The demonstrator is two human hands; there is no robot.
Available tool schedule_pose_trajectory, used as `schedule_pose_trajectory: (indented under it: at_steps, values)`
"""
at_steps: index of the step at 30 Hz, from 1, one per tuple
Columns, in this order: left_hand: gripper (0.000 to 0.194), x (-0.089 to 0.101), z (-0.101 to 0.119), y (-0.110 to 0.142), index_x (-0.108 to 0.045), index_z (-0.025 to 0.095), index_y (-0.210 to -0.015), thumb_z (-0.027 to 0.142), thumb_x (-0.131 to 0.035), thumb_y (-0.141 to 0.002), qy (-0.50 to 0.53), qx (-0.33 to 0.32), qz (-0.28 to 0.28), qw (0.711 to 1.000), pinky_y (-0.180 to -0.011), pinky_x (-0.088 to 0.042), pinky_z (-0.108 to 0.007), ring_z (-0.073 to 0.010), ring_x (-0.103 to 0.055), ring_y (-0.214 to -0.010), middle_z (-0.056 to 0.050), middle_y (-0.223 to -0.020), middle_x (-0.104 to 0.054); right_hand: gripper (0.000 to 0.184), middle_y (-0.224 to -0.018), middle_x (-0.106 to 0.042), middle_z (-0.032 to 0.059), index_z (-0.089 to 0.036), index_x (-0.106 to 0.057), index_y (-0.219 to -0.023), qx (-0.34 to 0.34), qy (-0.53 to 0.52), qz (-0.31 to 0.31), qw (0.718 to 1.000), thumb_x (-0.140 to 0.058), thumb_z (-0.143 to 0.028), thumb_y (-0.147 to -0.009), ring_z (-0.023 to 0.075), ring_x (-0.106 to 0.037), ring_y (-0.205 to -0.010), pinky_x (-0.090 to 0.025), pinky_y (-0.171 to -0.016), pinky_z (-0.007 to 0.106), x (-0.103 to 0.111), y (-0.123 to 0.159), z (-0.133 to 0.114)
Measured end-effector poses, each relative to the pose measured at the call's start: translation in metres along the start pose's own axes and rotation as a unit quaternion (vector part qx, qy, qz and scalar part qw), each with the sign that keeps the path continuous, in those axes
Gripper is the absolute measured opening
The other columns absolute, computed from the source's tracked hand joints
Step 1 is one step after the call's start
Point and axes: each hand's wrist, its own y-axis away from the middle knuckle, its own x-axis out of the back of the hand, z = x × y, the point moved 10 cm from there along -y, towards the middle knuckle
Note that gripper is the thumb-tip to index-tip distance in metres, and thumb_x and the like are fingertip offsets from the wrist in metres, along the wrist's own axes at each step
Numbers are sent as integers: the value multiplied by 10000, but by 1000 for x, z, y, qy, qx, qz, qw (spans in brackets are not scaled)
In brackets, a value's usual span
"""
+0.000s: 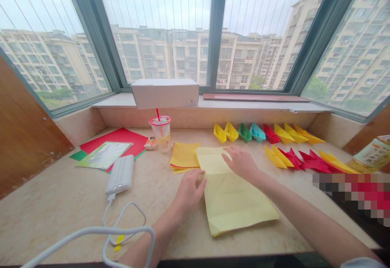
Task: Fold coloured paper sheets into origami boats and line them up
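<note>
A large pale yellow sheet of paper [234,195] lies on the countertop in front of me, with crease lines and a slightly raised lower edge. My left hand [189,189] is at its left edge, fingers bent and thumb apart from them, the fingertips touching or just beside the paper. My right hand [242,164] rests over the sheet's upper right part, fingers stretched and thumb apart. Just left of the sheet's top is a stack of smaller yellow and orange papers [184,156], partly covered by the sheet's corner.
Folded paper boats [244,133] in several colours line the back right, with magenta folded pieces [317,161] before them. A bottle [371,154] lies far right. Leftward are a lidded cup [161,132], red paper [122,138], and a white power bank [121,173] with a cable [91,230].
</note>
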Motion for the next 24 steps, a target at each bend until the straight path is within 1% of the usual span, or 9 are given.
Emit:
schedule_pose_trajectory:
  at_steps: [3,6,8,10,14,17,20,22,24]
  values:
    - [374,-7,3,-1,-587,160,-1198,269,-609,-840,182,36,-15,983,-936,-507,-432,-239,-656,-1007,-118,-1116,-676,392,-1227,-654,116,-184,-593,-1288,74,-132,-28,988,-460,-376,-974,242,-590,-1147,-436,-1005,373,-7,53,-17]
    - [617,-18,0,1,-396,159,-1390,315,-648,-849,378,121,-20,918,-898,-534,-389,-206,-685,-961,-117,-1098,-681,423,-1317,-601,134,-188,-574,-1324,73,-174,-32,982,-478,-385,-962,271,-534,-1237,-408,-1061,433,-13,91,-22]
    - [668,-25,-1,5,-351,162,-1430,331,-654,-859,434,172,-21,884,-890,-531,-359,-193,-694,-949,-115,-1069,-704,440,-1344,-582,136,-193,-555,-1351,79,-191,-44,978,-483,-382,-960,277,-519,-1257,-399,-1078,451,-17,106,-29]
    - [586,-33,3,10,-457,147,-1371,339,-658,-854,438,191,-49,877,-852,-531,-332,-197,-699,-934,-116,-1040,-725,443,-1360,-573,135,-206,-546,-1364,84,-201,-48,975,-489,-374,-958,284,-509,-1270,-393,-1086,472,-17,115,-34]
    - [371,-42,14,18,-666,122,-1118,323,-675,-807,416,163,-83,891,-758,-531,-315,-243,-696,-937,-128,-1014,-741,440,-1374,-562,123,-250,-535,-1376,108,-223,-37,968,-506,-357,-951,290,-506,-1280,-401,-1086,492,-8,127,-39]
    - [343,-34,15,20,-678,127,-1069,277,-696,-761,394,147,-36,907,-707,-522,-302,-246,-696,-905,-131,-1043,-736,433,-1366,-557,136,-238,-545,-1359,83,-241,14,967,-507,-372,-949,292,-521,-1263,-417,-1074,495,4,127,-15]
    - [344,-17,19,19,-662,124,-1043,242,-723,-726,376,134,23,917,-740,-520,-303,-217,-691,-864,-121,-1055,-729,466,-1365,-543,168,-187,-550,-1337,-1,-255,114,960,-525,-410,-929,323,-505,-1272,-395,-1079,539,20,123,37]
    - [344,-8,25,17,-649,128,-1019,244,-747,-710,374,126,41,918,-771,-519,-307,-200,-687,-843,-103,-1034,-730,533,-1359,-545,177,-175,-534,-1340,-67,-289,160,941,-572,-456,-889,352,-515,-1254,-405,-1053,573,25,121,73]
    - [353,-4,32,15,-638,136,-997,268,-772,-698,375,117,41,919,-769,-519,-301,-191,-686,-822,-87,-1008,-731,648,-1284,-599,176,-181,-474,-1387,-124,-388,127,904,-613,-515,-849,337,-639,-1060,-533,-884,538,14,117,98]
